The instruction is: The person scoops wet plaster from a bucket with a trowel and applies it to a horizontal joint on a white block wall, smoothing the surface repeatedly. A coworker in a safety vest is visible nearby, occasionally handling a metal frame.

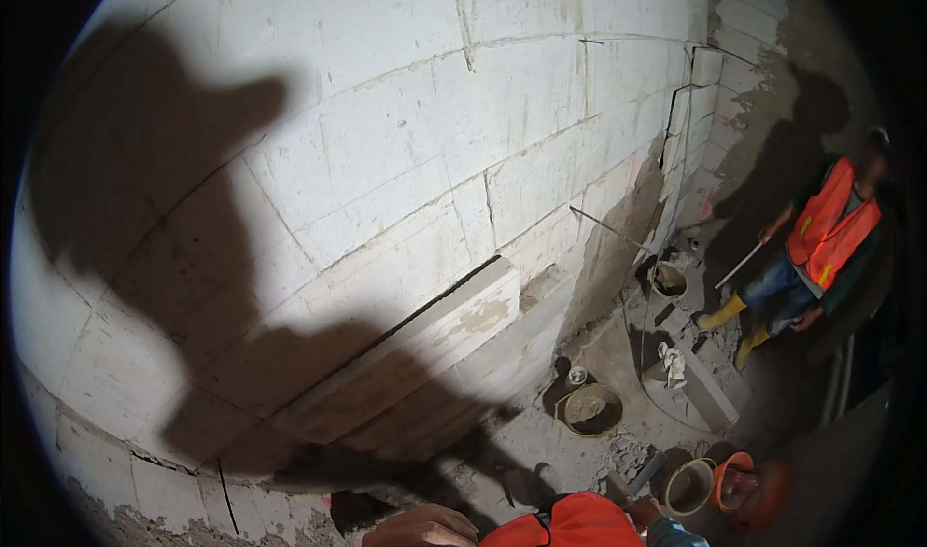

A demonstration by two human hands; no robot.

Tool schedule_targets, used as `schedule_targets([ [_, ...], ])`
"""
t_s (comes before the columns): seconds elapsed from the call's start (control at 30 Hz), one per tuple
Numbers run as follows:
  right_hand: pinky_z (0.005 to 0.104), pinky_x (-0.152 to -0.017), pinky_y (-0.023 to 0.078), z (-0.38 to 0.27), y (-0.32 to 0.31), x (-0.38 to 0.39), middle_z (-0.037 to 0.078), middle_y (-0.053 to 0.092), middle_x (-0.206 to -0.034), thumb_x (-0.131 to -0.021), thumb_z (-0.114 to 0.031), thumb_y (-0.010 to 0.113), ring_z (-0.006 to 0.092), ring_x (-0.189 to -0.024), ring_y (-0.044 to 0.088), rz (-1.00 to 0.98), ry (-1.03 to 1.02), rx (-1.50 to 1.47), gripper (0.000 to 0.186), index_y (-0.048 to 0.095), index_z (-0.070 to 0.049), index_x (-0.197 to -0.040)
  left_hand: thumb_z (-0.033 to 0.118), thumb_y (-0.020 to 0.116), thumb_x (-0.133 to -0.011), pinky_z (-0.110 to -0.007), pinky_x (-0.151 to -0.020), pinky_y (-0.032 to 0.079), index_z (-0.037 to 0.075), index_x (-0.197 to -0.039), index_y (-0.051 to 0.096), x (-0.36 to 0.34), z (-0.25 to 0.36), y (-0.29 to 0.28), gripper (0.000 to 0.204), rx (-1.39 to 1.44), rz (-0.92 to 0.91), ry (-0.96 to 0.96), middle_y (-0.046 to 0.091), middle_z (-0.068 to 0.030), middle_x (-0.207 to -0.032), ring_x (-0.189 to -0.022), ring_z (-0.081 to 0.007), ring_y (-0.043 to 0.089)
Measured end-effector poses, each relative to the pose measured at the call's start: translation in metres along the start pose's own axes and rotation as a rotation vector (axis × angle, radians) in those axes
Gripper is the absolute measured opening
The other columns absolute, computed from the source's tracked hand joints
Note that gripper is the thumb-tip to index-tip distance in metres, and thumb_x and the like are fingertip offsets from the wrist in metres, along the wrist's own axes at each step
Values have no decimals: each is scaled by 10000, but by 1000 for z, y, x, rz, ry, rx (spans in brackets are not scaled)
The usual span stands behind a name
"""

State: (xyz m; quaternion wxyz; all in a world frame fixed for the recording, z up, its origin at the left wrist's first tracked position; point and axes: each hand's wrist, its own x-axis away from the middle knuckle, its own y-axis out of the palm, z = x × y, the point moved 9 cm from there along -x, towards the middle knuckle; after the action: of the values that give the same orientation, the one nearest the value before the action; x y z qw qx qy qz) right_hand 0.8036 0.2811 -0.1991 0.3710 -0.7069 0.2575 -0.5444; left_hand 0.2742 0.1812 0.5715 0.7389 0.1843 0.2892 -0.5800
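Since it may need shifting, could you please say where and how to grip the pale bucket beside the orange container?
I'd likely grip the pale bucket by its left rim, coming from above: its round mouth faces up, leaving that edge exposed, while the orange container crowds its right. The right hand is nearby.

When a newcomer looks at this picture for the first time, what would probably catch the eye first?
Probably the huge dark shadow, which covers much of the left part of the pale block wall. Next could be the co-worker at the right, who stands out in an orange vest and yellow boots. Bright orange clothing also shows at the bottom edge.
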Motion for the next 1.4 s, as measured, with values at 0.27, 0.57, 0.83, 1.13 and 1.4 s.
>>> schedule_targets([
  [0.27, 531, -787, 627, -55, -7, 12, 132, 826, -1017, -929, -403, 743, 367, -997, 819, 347, -509, 272, 283, 851, -328, -1179, 113, 851, -925, -444, -704, 606, -37, -935, 807, 8, -1, -3, 156, -31, -6, 12, 738, -170, -789, -698, -304, 709],
  [0.57, 515, -1010, 611, -16, -42, -2, 271, 775, -1300, -960, -503, 688, 421, -1192, 763, -64, 378, -547, 598, 780, -2, -1273, 166, 764, -1025, -454, -683, 613, -38, -938, 700, -19, 4, 40, 231, -60, -116, 64, 662, -165, -798, -686, -297, 662],
  [0.83, 477, -1008, 619, -2, -17, 85, 233, 812, -1240, -870, -603, 761, 369, -1195, 781, 25, 557, -769, 732, 791, 5, -1275, 128, 753, -1019, -469, -661, 607, -69, -978, 680, -18, -14, 60, 214, 161, -273, 178, 664, -181, -839, -711, -302, 666],
  [1.13, 485, -1013, 617, 21, 20, 162, 223, 812, -1243, -870, -657, 751, 388, -1195, 775, -57, 718, -748, 751, 808, -19, -1263, 73, 726, -992, -488, -699, 613, -83, -980, 694, -25, -5, 75, 160, 182, -331, 161, 697, -206, -887, -746, -310, 675],
  [1.4, 492, -986, 617, 16, 10, 197, 247, 809, -1188, -942, -667, 703, 387, -1167, 769, -89, 739, -836, 697, 825, -31, -1199, 63, 748, -985, -481, -703, 610, -80, -970, 689, -22, 0, 82, 156, 195, -316, 158, 698, -203, -877, -748, -311, 675],
])
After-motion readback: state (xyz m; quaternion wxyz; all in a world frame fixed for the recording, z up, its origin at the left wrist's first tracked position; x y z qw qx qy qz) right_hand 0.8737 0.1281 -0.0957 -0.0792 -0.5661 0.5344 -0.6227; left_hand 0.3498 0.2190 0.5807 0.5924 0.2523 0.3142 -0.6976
